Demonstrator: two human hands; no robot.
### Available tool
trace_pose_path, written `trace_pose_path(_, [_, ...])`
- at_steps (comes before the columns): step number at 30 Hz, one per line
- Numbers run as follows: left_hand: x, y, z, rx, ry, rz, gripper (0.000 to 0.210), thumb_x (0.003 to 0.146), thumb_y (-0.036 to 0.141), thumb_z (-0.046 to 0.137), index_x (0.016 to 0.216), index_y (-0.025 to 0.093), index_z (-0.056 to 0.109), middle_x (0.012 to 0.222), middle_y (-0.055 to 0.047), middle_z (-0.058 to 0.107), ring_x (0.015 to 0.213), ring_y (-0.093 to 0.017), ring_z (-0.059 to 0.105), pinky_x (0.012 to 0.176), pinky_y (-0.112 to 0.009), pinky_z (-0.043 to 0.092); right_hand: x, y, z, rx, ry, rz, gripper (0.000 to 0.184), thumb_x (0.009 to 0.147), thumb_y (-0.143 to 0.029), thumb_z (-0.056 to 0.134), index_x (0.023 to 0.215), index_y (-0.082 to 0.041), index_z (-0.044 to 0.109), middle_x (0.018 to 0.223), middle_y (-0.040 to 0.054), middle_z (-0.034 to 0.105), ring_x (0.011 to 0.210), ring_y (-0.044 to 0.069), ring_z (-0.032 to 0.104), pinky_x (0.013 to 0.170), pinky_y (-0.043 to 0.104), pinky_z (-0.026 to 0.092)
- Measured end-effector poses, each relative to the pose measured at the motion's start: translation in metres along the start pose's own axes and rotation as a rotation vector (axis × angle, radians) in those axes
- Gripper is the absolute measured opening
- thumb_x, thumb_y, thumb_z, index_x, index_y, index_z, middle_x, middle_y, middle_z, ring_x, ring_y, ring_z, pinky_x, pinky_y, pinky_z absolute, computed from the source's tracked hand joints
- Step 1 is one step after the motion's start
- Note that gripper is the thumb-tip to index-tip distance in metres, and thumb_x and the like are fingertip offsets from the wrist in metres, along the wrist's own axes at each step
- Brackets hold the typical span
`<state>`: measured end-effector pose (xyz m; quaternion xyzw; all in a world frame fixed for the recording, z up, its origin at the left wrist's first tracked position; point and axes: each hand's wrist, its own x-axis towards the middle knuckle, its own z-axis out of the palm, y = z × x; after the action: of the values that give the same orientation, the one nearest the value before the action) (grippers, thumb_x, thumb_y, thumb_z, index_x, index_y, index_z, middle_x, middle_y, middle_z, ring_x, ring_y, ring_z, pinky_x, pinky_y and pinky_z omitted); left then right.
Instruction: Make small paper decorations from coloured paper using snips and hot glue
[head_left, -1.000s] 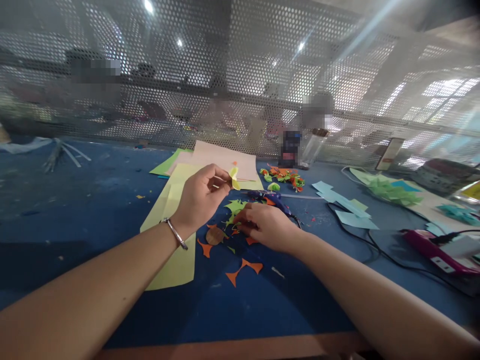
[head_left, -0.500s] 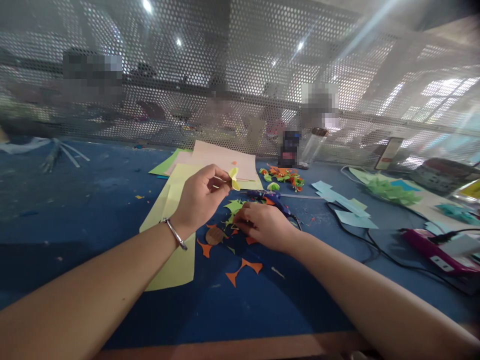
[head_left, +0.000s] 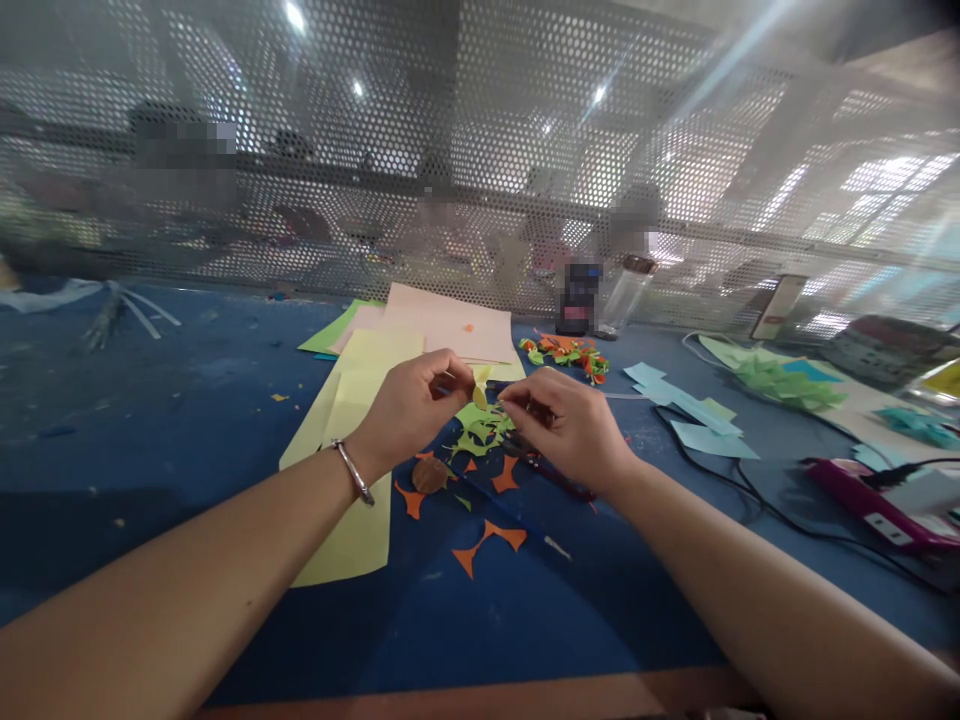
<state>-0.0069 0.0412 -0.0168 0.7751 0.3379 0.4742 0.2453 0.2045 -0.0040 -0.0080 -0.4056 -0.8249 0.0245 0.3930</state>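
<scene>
Between the fingertips of my left hand point(head_left: 420, 405) is a small folded piece of yellow paper point(head_left: 481, 388), held up above the table. My right hand point(head_left: 574, 420) is close on its right side, thumb and fingers pinched together; whether anything is between them I cannot make out. Beneath the hands lie green paper scraps point(head_left: 478, 430) and orange paper scraps point(head_left: 491, 538). A round brown disc point(head_left: 430, 476) lies near my left wrist. My right hand mostly hides a dark blue glue gun. Yellow paper sheets point(head_left: 345, 545) lie partly under my left forearm.
Small orange and green paper pieces point(head_left: 570, 352) are piled behind my right hand. Light blue paper strips point(head_left: 705, 435), black cables and a magenta power strip point(head_left: 862, 510) lie to the right. Pink paper point(head_left: 450, 315) is at the back, before a perforated metal screen point(head_left: 337, 200).
My right hand has risen from the green scraps to beside the yellow piece. My left hand has shifted slightly right and lower, with the yellow piece still in its fingers.
</scene>
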Motion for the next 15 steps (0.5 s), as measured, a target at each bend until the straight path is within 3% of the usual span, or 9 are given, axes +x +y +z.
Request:
trace_pose_path(4, [-0.0004, -0.0018, 0.0036, -0.041, -0.026, 0.016, 0.007, 0.080, 0.014, 0.063, 0.081, 0.020, 0.066, 0.082, -0.001, 0.070, 0.073, -0.014, 0.067, 0.068, -0.027, 0.055, 0.0000, -0.0033, -0.0033, -0.023, 0.075, 0.008, 0.013, 0.094, -0.021, 0.055, 0.093, -0.020, 0.068, 0.084, 0.0027, 0.065, 0.077, 0.014, 0.059, 0.070, 0.026, 0.045])
trace_pose_path(15, [-0.0021, 0.0016, 0.0052, 0.010, -0.057, -0.017, 0.004, 0.078, 0.016, 0.066, 0.081, 0.019, 0.066, 0.082, -0.002, 0.071, 0.076, -0.015, 0.066, 0.069, -0.028, 0.054, 0.0005, -0.0041, 0.0000, -0.100, 0.127, -0.046, 0.014, 0.093, -0.019, 0.055, 0.091, -0.018, 0.069, 0.083, 0.0036, 0.066, 0.070, 0.013, 0.057, 0.064, 0.026, 0.043])
